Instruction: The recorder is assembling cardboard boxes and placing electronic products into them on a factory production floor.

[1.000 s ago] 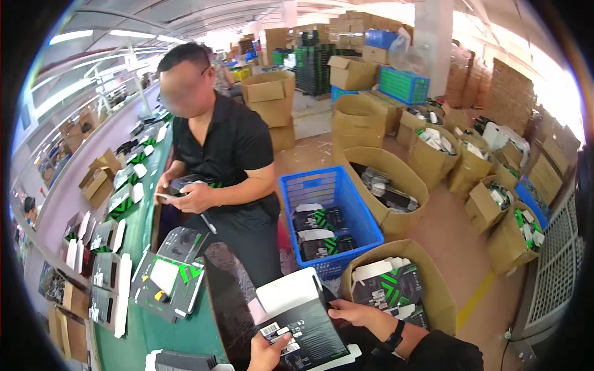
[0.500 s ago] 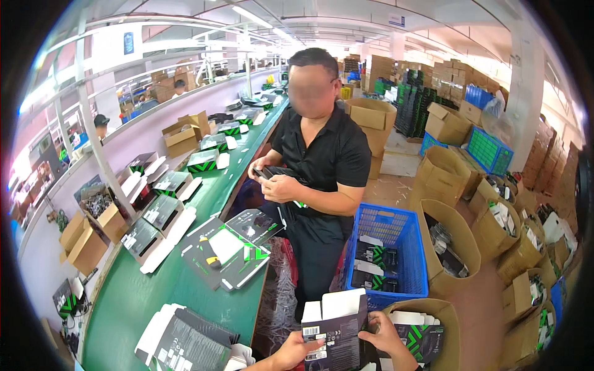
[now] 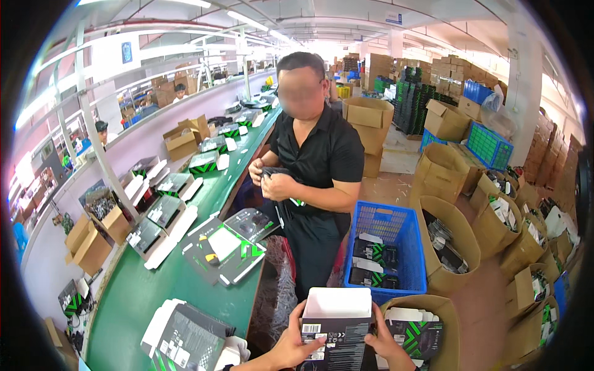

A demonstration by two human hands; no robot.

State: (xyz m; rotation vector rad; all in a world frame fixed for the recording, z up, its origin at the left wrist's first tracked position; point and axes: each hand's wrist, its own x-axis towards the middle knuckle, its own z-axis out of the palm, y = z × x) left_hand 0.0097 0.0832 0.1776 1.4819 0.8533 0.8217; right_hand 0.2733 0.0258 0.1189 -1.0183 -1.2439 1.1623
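Note:
My left hand (image 3: 296, 341) grips the left side of a black carton (image 3: 339, 337), its thumb across the printed front panel. On the opposite side, my right hand (image 3: 385, 341) closes round the edge, with its thumb on the front. A broad white flap (image 3: 338, 303) stands up at the carton's top. The carton's lower part runs out of the picture. Just right of my right hand, a large brown carton (image 3: 456, 321) holds black and green boxes (image 3: 413, 334). To the left, a stack of flattened black boxes (image 3: 192, 337) lies on the green bench (image 3: 136, 297).
Across from me sits a person in a black shirt (image 3: 322, 145), both hands round a small dark thing. A blue crate (image 3: 387, 213) with black and green boxes stands ahead. An unfolded box (image 3: 216, 247) and several open boxes line the bench. Brown cartons (image 3: 442, 167) crowd the right.
My left hand has slid up the carton's side, fingers now behind its upper edge. The white flap has turned squarer to me, and the narrow side flap no longer shows.

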